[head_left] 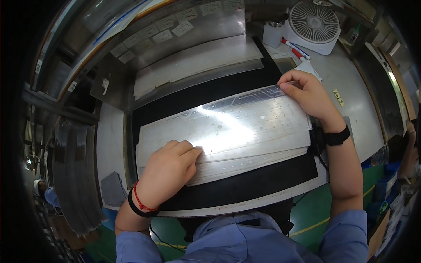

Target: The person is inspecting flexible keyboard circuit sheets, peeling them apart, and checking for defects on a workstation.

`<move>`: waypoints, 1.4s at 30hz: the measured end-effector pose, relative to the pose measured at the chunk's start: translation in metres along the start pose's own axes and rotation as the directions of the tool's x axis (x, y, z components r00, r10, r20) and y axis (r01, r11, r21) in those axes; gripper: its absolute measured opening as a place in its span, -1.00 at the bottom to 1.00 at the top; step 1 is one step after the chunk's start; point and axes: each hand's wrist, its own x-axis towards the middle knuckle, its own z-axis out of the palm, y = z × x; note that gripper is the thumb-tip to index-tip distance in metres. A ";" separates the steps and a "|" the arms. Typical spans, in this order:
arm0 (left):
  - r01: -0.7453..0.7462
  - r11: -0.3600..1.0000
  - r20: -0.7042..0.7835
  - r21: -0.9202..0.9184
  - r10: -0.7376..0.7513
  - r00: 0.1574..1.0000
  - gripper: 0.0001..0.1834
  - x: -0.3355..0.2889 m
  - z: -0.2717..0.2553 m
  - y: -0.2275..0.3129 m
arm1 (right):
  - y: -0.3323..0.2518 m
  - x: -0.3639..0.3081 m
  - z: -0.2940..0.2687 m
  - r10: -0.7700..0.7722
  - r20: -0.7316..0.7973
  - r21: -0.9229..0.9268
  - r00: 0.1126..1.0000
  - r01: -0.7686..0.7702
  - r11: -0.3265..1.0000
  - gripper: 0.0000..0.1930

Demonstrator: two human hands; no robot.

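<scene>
On a black mat [272, 173] lies a stack of thin, pale, shiny sheets [245, 168], slightly fanned at the near side. Its top sheet [219, 127] is glossy and long, dotted with small marks, and shows a dark strip of line patterns along the far edge. My right hand [307, 96] pinches the far right corner of that top sheet between thumb and fingers. At the sheet's near edge, left of middle, my left hand [169, 168] is closed with curled fingers, thumb and fingertips pressed on the edge. Glare hides part of the surface.
Behind the mat, more pale sheets [197, 63] lie by a metal panel with paper labels. A white fan [313, 26], a bottle [272, 35] and red-capped markers [299, 53] stand or lie at the back right. Dark sheets [74, 175] hang at the left.
</scene>
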 end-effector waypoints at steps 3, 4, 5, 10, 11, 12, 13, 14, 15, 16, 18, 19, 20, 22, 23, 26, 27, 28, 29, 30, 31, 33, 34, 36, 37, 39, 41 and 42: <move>-0.001 0.999 -0.022 0.033 0.002 1.000 -0.75 0.001 0.000 0.003 | 0.000 -0.001 0.001 -0.005 -0.013 -0.002 1.000 0.004 1.000 -0.87; -0.001 0.999 -0.022 0.034 0.002 1.000 -0.75 0.002 0.000 0.003 | 0.000 0.000 0.002 -0.012 -0.019 0.001 1.000 0.012 1.000 -0.87; -0.001 0.999 -0.021 0.036 0.001 1.000 -0.75 0.002 0.000 0.004 | 0.001 0.000 0.002 -0.007 -0.016 0.000 1.000 0.007 1.000 -0.87; -0.006 0.999 -0.020 0.037 0.006 1.000 -0.76 0.002 0.001 0.002 | -0.002 0.000 0.001 -0.014 -0.009 0.004 1.000 0.014 1.000 -0.87; -0.005 0.999 -0.022 0.040 0.006 1.000 -0.76 0.002 0.001 0.003 | -0.002 -0.001 0.001 -0.010 -0.008 0.001 1.000 0.010 1.000 -0.88; -0.004 0.999 -0.025 0.043 0.005 1.000 -0.77 0.003 0.001 0.003 | -0.002 -0.001 0.001 -0.007 -0.008 -0.002 1.000 0.007 1.000 -0.88; -0.006 0.999 -0.018 0.039 0.007 1.000 -0.75 0.003 0.001 0.003 | -0.001 -0.001 0.001 -0.004 -0.009 -0.005 1.000 0.004 1.000 -0.88; -0.009 0.999 -0.011 0.036 0.009 1.000 -0.74 0.002 0.001 0.002 | -0.001 -0.001 0.001 -0.006 -0.011 -0.008 1.000 0.006 1.000 -0.88; -0.011 0.999 -0.004 0.032 0.011 1.000 -0.72 0.002 0.001 0.002 | -0.002 -0.001 0.000 -0.008 -0.013 -0.012 1.000 0.008 1.000 -0.88; 0.017 1.000 -0.016 0.013 -0.017 1.000 -0.70 0.002 0.002 0.002 | -0.001 -0.001 0.000 -0.010 -0.012 -0.016 1.000 0.010 1.000 -0.88; 0.072 0.997 -0.039 -0.026 -0.073 0.997 -0.66 0.002 0.003 0.002 | -0.002 -0.001 0.001 -0.011 -0.012 -0.019 1.000 0.011 1.000 -0.88; 0.056 0.998 -0.017 -0.014 -0.057 0.998 -0.64 0.002 0.004 0.002 | -0.003 -0.001 0.001 -0.013 -0.012 -0.019 1.000 0.013 1.000 -0.89; 0.041 0.999 0.006 -0.002 -0.041 0.999 -0.62 0.002 0.004 0.002 | -0.003 -0.001 0.001 -0.008 -0.007 -0.011 1.000 0.008 1.000 -0.89; 0.024 1.000 0.048 -0.015 -0.023 0.999 -0.61 0.002 0.003 0.002 | -0.002 -0.001 0.000 0.002 -0.001 0.005 1.000 -0.002 1.000 -0.89; 0.024 0.999 0.066 -0.041 -0.021 0.998 -0.61 0.002 0.001 0.002 | -0.001 -0.001 0.000 0.002 -0.005 0.004 1.000 -0.002 1.000 -0.89; -0.085 0.986 0.116 -0.147 0.102 0.988 -0.69 -0.002 -0.010 -0.004 | -0.001 -0.001 0.000 0.001 -0.011 0.010 1.000 -0.001 1.000 -0.89; -0.138 0.972 0.128 -0.188 0.164 0.978 -0.72 -0.003 -0.014 -0.005 | -0.002 -0.002 0.000 0.004 -0.009 0.017 1.000 -0.004 1.000 -0.88; -0.166 0.914 0.201 -0.371 0.253 0.946 -0.75 -0.003 -0.017 -0.004 | -0.001 -0.002 0.000 0.008 -0.005 0.024 1.000 -0.008 1.000 -0.88; -0.168 0.823 0.254 -0.542 0.352 0.901 -0.78 -0.004 -0.020 -0.001 | 0.000 -0.002 0.000 0.006 -0.008 0.022 1.000 -0.006 1.000 -0.88; -0.147 0.705 0.283 -0.694 0.454 0.845 -0.80 -0.005 -0.021 0.000 | 0.001 -0.001 0.000 0.004 -0.011 0.020 1.000 -0.003 1.000 -0.88; -0.147 0.727 0.295 -0.671 0.444 0.846 -0.79 -0.007 -0.019 0.000 | 0.001 0.000 0.001 0.003 -0.010 0.020 1.000 -0.003 1.000 -0.88; -0.148 0.768 0.320 -0.623 0.423 0.848 -0.78 -0.010 -0.009 0.000 | 0.002 0.000 0.002 0.000 -0.010 0.008 1.000 0.000 1.000 -0.88; -0.221 0.812 0.242 -0.539 0.401 0.884 -0.85 -0.008 -0.003 -0.004 | 0.001 -0.001 0.001 -0.004 -0.013 -0.001 1.000 0.004 1.000 -0.88; -0.160 0.923 0.103 -0.350 0.207 0.973 -0.84 -0.004 0.001 -0.006 | -0.001 -0.001 0.001 -0.004 -0.017 -0.008 1.000 0.004 1.000 -0.88; -0.107 0.961 0.017 -0.255 0.115 0.993 -0.81 -0.003 0.002 -0.007 | -0.001 -0.001 0.002 -0.003 -0.018 -0.011 1.000 0.003 1.000 -0.88; -0.034 0.976 0.026 -0.217 0.041 0.999 -0.76 0.001 0.000 0.000 | -0.001 -0.001 0.001 0.008 -0.011 -0.015 1.000 -0.008 1.000 -0.88; -0.070 0.991 -0.029 -0.113 0.067 0.997 -0.73 0.003 0.005 0.003 | -0.001 -0.001 0.000 0.000 -0.006 -0.020 1.000 0.000 1.000 -0.87; -0.065 0.993 -0.033 -0.097 0.062 0.998 -0.72 0.003 0.006 0.003 | -0.001 0.000 0.001 -0.012 -0.004 -0.024 1.000 0.011 1.000 -0.87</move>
